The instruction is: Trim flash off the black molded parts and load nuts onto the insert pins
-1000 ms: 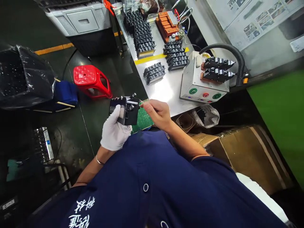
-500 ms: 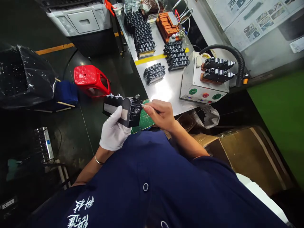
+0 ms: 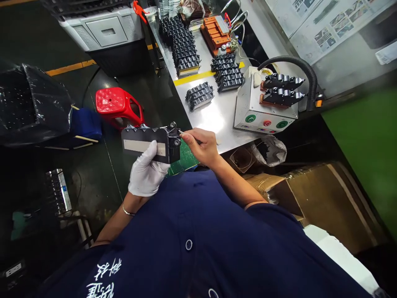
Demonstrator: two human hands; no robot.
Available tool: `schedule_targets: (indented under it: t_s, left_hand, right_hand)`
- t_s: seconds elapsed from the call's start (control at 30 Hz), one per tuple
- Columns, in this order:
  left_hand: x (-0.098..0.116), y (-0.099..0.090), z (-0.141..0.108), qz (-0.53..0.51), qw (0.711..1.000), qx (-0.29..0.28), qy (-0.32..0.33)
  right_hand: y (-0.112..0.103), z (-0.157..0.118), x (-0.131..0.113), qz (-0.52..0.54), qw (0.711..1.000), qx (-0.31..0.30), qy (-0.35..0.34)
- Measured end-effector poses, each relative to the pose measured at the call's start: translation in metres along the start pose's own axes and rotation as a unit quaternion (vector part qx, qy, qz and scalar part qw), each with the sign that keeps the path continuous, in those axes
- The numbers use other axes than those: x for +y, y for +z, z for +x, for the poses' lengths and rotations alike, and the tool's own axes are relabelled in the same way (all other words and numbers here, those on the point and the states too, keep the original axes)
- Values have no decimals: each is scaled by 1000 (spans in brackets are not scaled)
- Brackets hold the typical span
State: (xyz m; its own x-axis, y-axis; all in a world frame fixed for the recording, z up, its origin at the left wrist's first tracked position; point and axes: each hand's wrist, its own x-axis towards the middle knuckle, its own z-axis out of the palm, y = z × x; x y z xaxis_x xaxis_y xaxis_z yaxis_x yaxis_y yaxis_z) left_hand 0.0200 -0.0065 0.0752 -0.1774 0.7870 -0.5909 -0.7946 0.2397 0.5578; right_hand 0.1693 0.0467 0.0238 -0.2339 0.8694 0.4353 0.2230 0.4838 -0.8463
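My left hand [image 3: 148, 171], in a white glove, grips a black molded plastic part [image 3: 145, 134] with a pale metallic strip along its side and small round fittings at its right end. The thumb presses on the strip. My bare right hand [image 3: 202, 145] is closed in a pinch on a thin, pale-tipped tool [image 3: 181, 132], whose tip meets the part's right end; its exact kind is hidden by the fingers. Below both hands a green board-like sheet [image 3: 182, 159] is partly covered.
On the metal table [image 3: 206, 118] sit rows of black molded parts [image 3: 186, 45], a smaller group [image 3: 200, 95] and an orange fixture [image 3: 215, 35]. A control box [image 3: 263, 107] with buttons carries two parts. A red stool [image 3: 118, 103] and cardboard box [image 3: 325, 203] stand around.
The black part has turned so its long side faces me more, and it has shifted slightly left. My right hand has moved left with it, still pinching the thin tool.
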Motion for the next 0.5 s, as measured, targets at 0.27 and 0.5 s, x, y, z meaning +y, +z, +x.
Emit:
schedule_targets:
  t_s: [0.27,0.5]
  left_hand:
    - [-1,-20,-10,62,995,-70,23]
    - [2,-23,9,184,970,-37,156]
  right_hand:
    - [-5,6,39,45,974,72,208]
    - [-20,-6,-17,61,993,-73,69]
